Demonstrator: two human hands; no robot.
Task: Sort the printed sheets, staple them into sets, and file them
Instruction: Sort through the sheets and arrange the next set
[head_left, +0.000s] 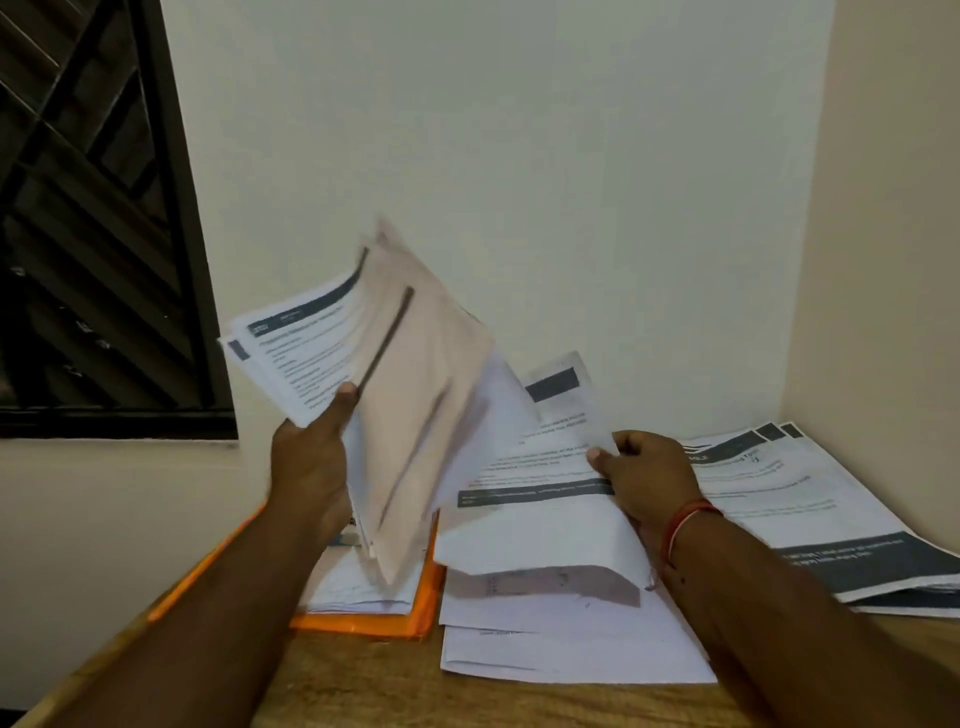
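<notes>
Sorting is judged in hand: a bundle (400, 364) is gripped by the left hand (311, 462), one sheet (540, 467) is pinched by the right hand (649, 478), next to be piled.

Sheets in both hands over a wooden counter (363, 691), in the corner of a pale room.

Left hand (311, 467): grips a sheaf (410, 358), raised, tilted and blurred, thumb on its front. Right hand (649, 478), red thread (685, 525) at the wrist: pinches a curled sheet (540, 519) with dark bands. Orange folder (369, 626) under the sheaf, with papers (353, 587) lying on it. Loose pages (561, 649) just beside the folder. Fanned stack (800, 499) against the right wall. Dark barred window (93, 234) at upper left.
</notes>
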